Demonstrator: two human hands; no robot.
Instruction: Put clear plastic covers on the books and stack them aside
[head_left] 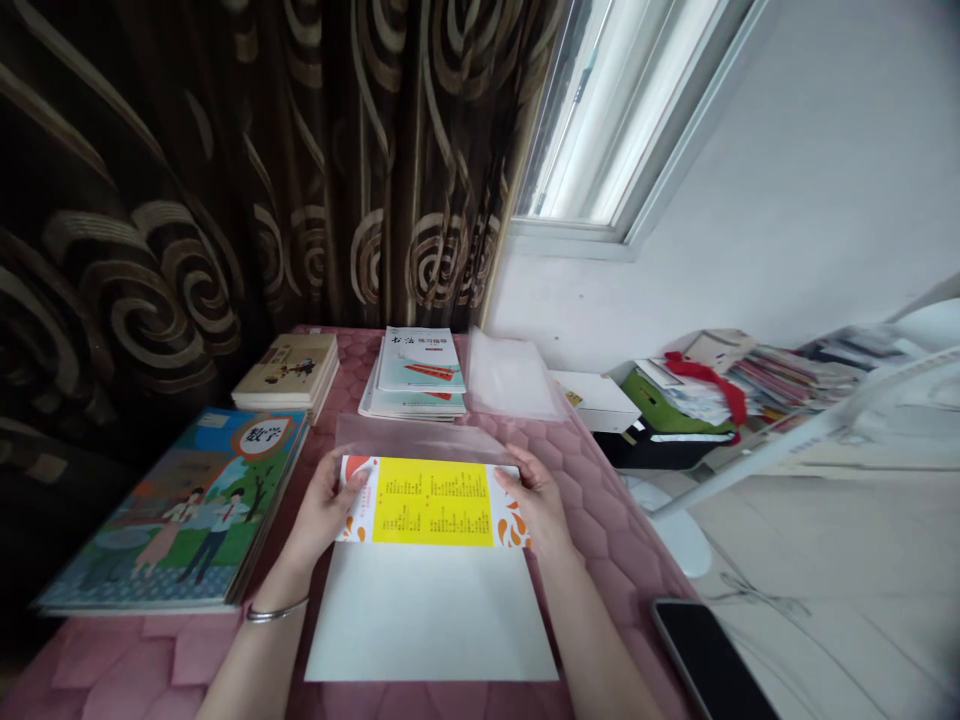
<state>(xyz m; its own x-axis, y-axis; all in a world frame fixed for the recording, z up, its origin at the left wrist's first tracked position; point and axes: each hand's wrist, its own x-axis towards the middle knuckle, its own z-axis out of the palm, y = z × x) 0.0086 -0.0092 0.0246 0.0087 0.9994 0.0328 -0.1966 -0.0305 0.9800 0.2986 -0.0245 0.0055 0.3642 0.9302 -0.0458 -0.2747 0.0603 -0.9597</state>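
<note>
In the middle, a printed paper strip (433,503) has a yellow panel with small lettering and orange shapes on its white ends. My left hand (328,503) grips its left end, thumb on top and fingers mostly hidden beneath. At the opposite end my right hand (541,503) holds it the same way. Below the strip spreads a plain white sheet or cover (431,612); whether the two are joined I cannot tell. Behind the strip's far edge, a clear plastic cover (420,438) sticks out. A silver bangle (277,611) circles my left wrist.
Textbooks (180,510), smaller tan books (289,368) and white booklets (420,362) are stacked on the pink quilted tabletop (615,520). Clear plastic covers (514,375) lie at the back. A phone (712,660) rests at the right edge; a white fan (817,425) stands beyond.
</note>
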